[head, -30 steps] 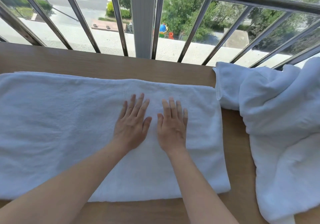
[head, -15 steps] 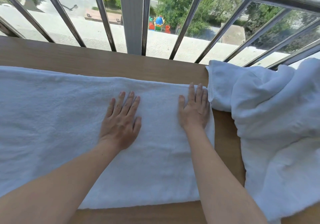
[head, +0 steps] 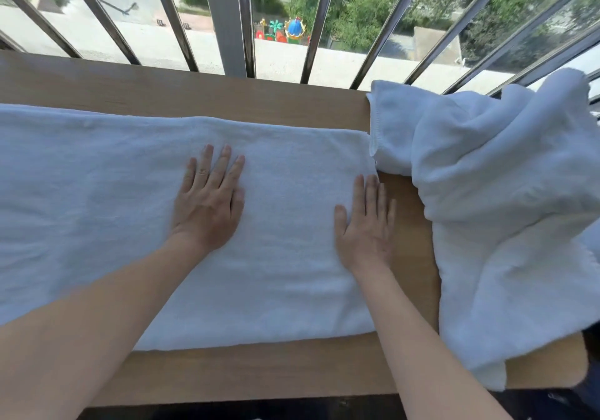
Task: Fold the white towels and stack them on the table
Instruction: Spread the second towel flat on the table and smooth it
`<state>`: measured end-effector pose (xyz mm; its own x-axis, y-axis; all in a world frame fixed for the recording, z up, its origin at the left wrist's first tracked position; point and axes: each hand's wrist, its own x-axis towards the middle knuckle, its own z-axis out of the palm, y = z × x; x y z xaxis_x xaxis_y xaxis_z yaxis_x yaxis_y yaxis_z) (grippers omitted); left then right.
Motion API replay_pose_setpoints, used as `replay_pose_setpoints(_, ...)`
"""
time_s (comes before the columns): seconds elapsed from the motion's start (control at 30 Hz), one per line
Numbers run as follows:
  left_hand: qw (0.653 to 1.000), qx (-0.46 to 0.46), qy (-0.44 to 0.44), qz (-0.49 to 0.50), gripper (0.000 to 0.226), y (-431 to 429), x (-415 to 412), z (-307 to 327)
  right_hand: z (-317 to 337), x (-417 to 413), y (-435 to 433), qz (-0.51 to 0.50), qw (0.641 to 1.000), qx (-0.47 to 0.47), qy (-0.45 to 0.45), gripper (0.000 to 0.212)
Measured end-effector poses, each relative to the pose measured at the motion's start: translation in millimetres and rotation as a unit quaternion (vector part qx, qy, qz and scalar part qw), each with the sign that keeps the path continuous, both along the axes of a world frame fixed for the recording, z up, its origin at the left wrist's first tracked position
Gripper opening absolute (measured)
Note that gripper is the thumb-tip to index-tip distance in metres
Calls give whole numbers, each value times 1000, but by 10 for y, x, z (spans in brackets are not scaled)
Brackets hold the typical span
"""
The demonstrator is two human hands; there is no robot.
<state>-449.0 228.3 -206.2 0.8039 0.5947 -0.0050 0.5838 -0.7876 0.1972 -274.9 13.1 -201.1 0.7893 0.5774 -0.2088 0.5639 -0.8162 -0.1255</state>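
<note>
Both hands lie flat and hold nothing. The left hand [head: 209, 205], fingers straight and slightly spread, presses palm-down on the middle of a white towel [head: 97, 208]. The right hand [head: 367, 224], fingers straight and close together, rests palm-down across that towel's right edge, its outer fingers over bare wood. The white towel is spread as a long, smooth rectangle across the table [head: 227, 94] and runs off the left of the view. Its terry nap is soft and faintly creased, and its near edge stops a little short of the table's front edge. Just to the right, a crumpled towel [head: 503, 208] sits in a loose heap of rounded folds. One stitched hem corner meets the flat towel's far right corner, and a lower flap reaches the table's front edge. The table is pale, matt wood-grain with a rounded corner. Behind it stands a railing [head: 224, 20] of shiny metal bars, with trees and pavement below.
</note>
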Motion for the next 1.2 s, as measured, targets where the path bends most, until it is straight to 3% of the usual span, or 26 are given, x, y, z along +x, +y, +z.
replay_pose_setpoints(0.07, 1000, -16, 2, 11, 62, -130, -28, 43, 67, -232, 54, -9, 1000, 23, -12, 66)
replay_pose_setpoints(0.17, 998, -43, 33, 21, 69, -534, -242, 6, 99, -840, 127, 85, 991, 102, 12, 65)
replay_pose_setpoints(0.3, 998, -34, 61, 12, 70, -957, -615, -99, -63, -1174, -201, 167, 983, 68, 30, 65)
replay_pose_setpoints(0.67, 995, -57, 84, 11, 68, -990, -572, -13, -66, -658, -1083, -8, 1000, -18, 24, 73)
replay_pose_setpoints(0.87, 989, -119, 39, -72, 63, -806, -802, 157, 154, -1136, -563, 21, 999, 30, 12, 71)
replay_pose_setpoints(1.0, 993, -95, 44, -50, 63, -419, -1264, 171, 227, -1719, 154, 94, 991, 86, 46, 68)
replay_pose_setpoints(1.2, 994, -45, 75, -66, 57, 352, -2093, 123, 163, -2563, 1345, 111, 981, 144, 64, 64)
